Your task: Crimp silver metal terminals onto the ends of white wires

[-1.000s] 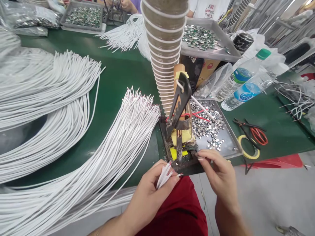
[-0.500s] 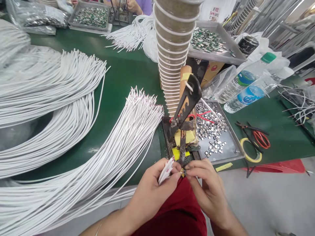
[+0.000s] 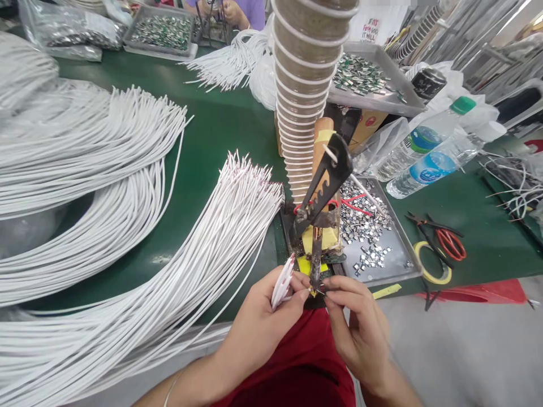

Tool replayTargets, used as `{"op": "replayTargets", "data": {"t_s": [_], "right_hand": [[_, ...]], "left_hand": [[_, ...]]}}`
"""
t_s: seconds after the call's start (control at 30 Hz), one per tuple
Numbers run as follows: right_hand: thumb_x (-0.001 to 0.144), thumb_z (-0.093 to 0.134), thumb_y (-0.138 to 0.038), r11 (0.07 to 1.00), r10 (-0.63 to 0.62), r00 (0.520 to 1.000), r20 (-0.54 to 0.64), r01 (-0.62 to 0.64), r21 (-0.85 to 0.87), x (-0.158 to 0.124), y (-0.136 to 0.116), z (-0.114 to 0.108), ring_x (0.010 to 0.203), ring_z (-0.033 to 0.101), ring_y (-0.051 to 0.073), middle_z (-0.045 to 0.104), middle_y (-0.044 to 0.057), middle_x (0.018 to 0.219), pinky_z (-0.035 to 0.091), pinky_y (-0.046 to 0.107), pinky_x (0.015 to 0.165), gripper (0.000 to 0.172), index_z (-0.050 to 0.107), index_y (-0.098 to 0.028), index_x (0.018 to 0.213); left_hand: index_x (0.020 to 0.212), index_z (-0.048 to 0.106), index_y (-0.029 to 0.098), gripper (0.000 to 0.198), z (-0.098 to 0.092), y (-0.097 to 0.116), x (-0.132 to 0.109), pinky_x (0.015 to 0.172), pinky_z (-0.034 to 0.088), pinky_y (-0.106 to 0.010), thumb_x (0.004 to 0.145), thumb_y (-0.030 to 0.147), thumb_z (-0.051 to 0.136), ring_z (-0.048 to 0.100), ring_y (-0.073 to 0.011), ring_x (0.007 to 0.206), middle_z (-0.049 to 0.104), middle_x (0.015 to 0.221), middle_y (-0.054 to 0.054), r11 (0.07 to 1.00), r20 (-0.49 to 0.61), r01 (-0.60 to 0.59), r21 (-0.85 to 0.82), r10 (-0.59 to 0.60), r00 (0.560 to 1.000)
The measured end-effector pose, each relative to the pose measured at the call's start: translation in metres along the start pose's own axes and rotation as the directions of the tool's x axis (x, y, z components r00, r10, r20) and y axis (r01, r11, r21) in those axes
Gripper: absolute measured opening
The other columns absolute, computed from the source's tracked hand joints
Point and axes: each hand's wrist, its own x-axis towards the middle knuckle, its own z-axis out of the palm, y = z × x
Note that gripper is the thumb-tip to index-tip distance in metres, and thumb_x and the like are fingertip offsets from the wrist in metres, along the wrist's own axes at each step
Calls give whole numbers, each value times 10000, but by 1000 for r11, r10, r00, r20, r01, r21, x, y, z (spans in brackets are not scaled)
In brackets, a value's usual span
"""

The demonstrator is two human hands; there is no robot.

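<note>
My left hand [image 3: 265, 316] is closed around a short bunch of white cables [image 3: 283, 284], whose reddish ends point up. Its thumb and fingertips meet just left of the tip of a soldering iron [image 3: 316, 257], which is fixed upright, point down, in a stand. On the other side of that tip, my right hand [image 3: 360, 322] pinches something small and thin that I cannot make out. Both sets of fingertips are close together, and the tiny part at the iron's tip is mostly hidden. A black notched bracket [image 3: 324, 183] leans over the iron.
A large bundle of white cables [image 3: 229, 237] lies to the left. A ribbed hose [image 3: 307, 102] rises behind the iron. To the right are a tray [image 3: 399, 249] of small metal parts, water bottles [image 3: 436, 164], red-handled pliers [image 3: 449, 243] and yellow tape [image 3: 424, 271]. A co-worker's hands [image 3: 231, 11] show at the back.
My fingertips have come up slightly and now meet right under the iron's tip. The bunch of cables in my left hand has shifted a little up and left. The view has shifted slightly.
</note>
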Motion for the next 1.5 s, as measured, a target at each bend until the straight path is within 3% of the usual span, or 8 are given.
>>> {"op": "replayTargets", "data": {"t_s": [0.4, 0.67, 1.0, 1.2, 1.33, 1.5], "right_hand": [[939, 665, -14, 999, -32, 999, 0, 32, 6, -2, 1, 3, 1039, 784, 217, 773, 95, 1143, 686, 363, 883, 344, 666, -236, 1202], [954, 640, -24, 995, -89, 996, 10, 89, -47, 5, -4, 8, 960, 752, 201, 739, 82, 1072, 682, 340, 794, 350, 629, -243, 1227], [944, 669, -52, 999, 0, 1000, 22, -1, 47, -3, -1, -5, 912, 611, 193, 599, 53, 1070, 583, 361, 783, 304, 661, -263, 1162], [980, 685, -130, 992, 40, 984, 172, -60, 111, 7, -9, -10, 800, 572, 168, 557, 2, 897, 548, 307, 717, 213, 707, -268, 1141], [994, 690, -166, 987, 58, 974, 219, -89, 136, 14, -13, -8, 789, 564, 156, 557, -4, 866, 530, 271, 676, 106, 708, -252, 1054], [993, 661, -136, 989, 71, 958, 279, -105, 108, 15, -14, -10, 793, 569, 146, 568, -2, 861, 510, 256, 674, 98, 679, -227, 962]], "left_hand": [[755, 622, 200, 175, -1, 6, 0, 814, 529, -271, 901, 210, 717, 622, -170, 814, 679, 895, -11, 999, -18, -32, -20, 32, 999], [766, 646, 211, 127, 0, 8, -2, 779, 573, -278, 881, 188, 695, 644, -184, 805, 696, 883, -16, 997, -5, -42, 61, 43, 999], [796, 610, 217, 128, 2, -7, -8, 808, 536, -274, 907, 203, 671, 634, -179, 841, 698, 895, -9, 999, 14, -8, 54, 8, 1000], [865, 626, 203, 55, 5, -11, -13, 743, 486, -280, 914, 180, 633, 585, -173, 784, 678, 861, 2, 989, 93, 7, 151, -22, 995], [837, 591, 211, 136, 6, -15, -14, 740, 465, -257, 870, 79, 593, 549, -154, 779, 625, 877, 23, 978, 147, -73, 197, 44, 988], [794, 550, 219, 211, 4, -21, -14, 747, 473, -253, 887, 29, 548, 558, -163, 817, 570, 902, 11, 952, 181, -156, 262, 110, 977]]}}
